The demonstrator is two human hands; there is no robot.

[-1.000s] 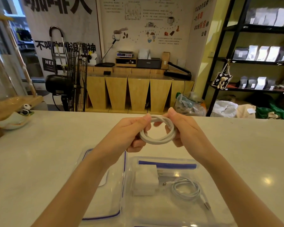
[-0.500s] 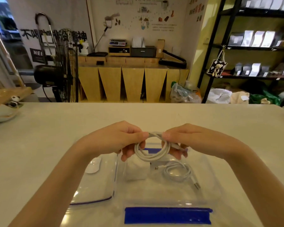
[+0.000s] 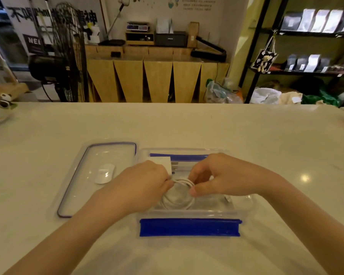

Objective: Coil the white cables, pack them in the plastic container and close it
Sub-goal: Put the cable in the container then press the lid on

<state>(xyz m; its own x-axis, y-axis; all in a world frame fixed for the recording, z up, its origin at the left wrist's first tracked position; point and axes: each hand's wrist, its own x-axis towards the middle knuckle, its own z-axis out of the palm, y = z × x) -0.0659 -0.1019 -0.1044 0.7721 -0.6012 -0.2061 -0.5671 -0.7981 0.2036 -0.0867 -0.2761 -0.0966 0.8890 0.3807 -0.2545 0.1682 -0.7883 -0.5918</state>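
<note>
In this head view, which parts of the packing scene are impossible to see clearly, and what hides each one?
- Coiled white cable: its top is covered by the left hand and right hand.
- Any second cable in the plastic container: hidden under the hands; only a connector shows.
- White charger: near side blocked by the left hand.
- Wall text: blurred and cut off by the top edge.

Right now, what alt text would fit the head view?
Two hands, left and right, lower a coiled white cable into an open clear container on a pale table. Its lid lies to the left.
</note>
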